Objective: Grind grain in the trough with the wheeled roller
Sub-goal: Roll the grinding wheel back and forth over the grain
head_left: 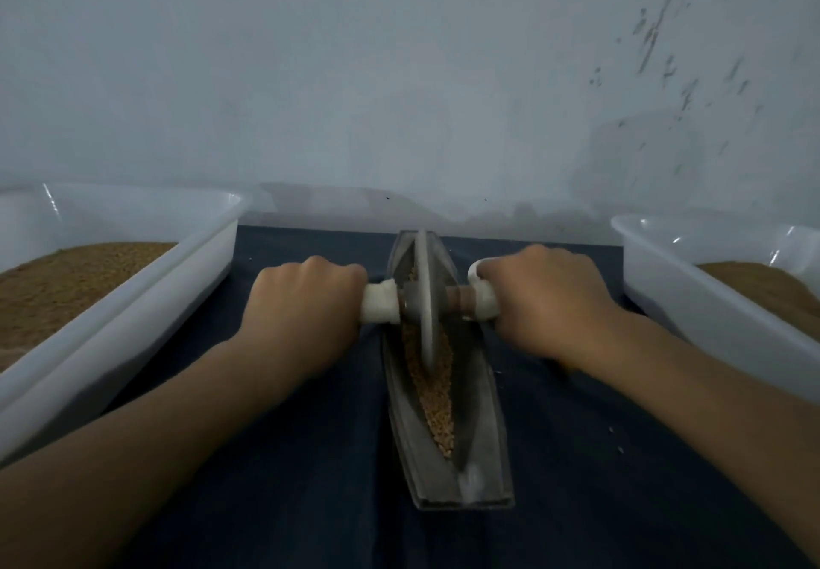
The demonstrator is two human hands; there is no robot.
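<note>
The left hand and the right hand each have their fingers curled tight round one end of the roller, knuckles up, one on either side of its wheel. A short stretch of white wrapping shows out of the left fist, and another shows at the right fist, with a piece of brown axle bare between that wrapping and the wheel.

Between the two fists the thin grey wheel stands upright on its edge, its lower rim down in the groove of the trough. The trough is long, narrow and boat-shaped, and runs straight away from the person. The wheel sits in its farther half.

Grain lies along the groove, from under the wheel back toward the person, thinning to a point before the near end. A little more shows just beyond the axle.

Under the trough and both forearms lies a dark blue cloth.

Outside the left hand stands a white plastic tub holding brown grainy material. Outside the right hand stands a second white tub with a similar brown heap.

Past the far end of the trough rises a pale wall, with dark marks on its right side.
</note>
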